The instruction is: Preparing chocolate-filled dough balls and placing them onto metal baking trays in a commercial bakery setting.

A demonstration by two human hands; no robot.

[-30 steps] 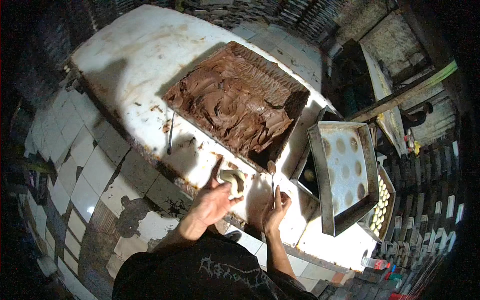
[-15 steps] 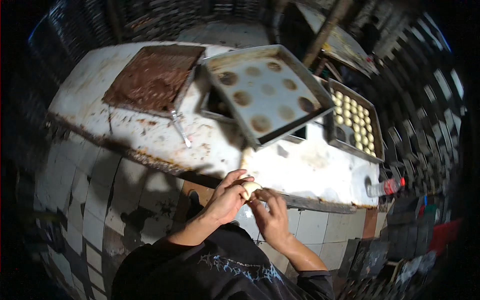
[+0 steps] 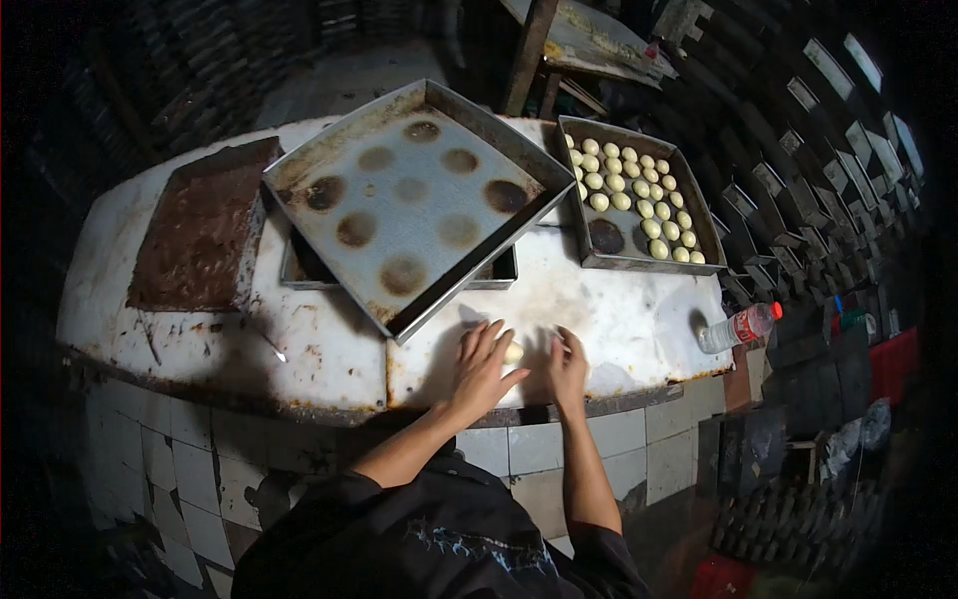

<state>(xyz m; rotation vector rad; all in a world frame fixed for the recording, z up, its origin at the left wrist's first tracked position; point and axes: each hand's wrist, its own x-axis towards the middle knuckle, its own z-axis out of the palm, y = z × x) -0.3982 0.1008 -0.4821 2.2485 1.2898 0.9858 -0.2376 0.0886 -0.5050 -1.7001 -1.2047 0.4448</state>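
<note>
My left hand (image 3: 478, 377) rests on the white tabletop (image 3: 634, 329), fingers spread beside and partly over a pale dough ball (image 3: 514, 353). My right hand (image 3: 567, 371) is just to the ball's right, fingers loosely bent and apart, with nothing visible in them. Ahead sits an empty metal pan (image 3: 419, 205) with round dark stains, stacked askew on another pan (image 3: 304, 270). At the right, a tray (image 3: 651, 260) holds several rows of pale dough balls (image 3: 644, 188).
Chocolate paste fills a pan (image 3: 190, 230) at the left, a utensil (image 3: 274, 344) near it. A plastic bottle (image 3: 733, 329) with a red cap stands at the right end. Behind are a wooden post (image 3: 529, 50) and another table (image 3: 599, 40); dark stacks line the right.
My view has turned rightward, away from the chocolate pan. The dough, earlier between both hands in the air, is down on the tabletop; my hands have moved forward and apart.
</note>
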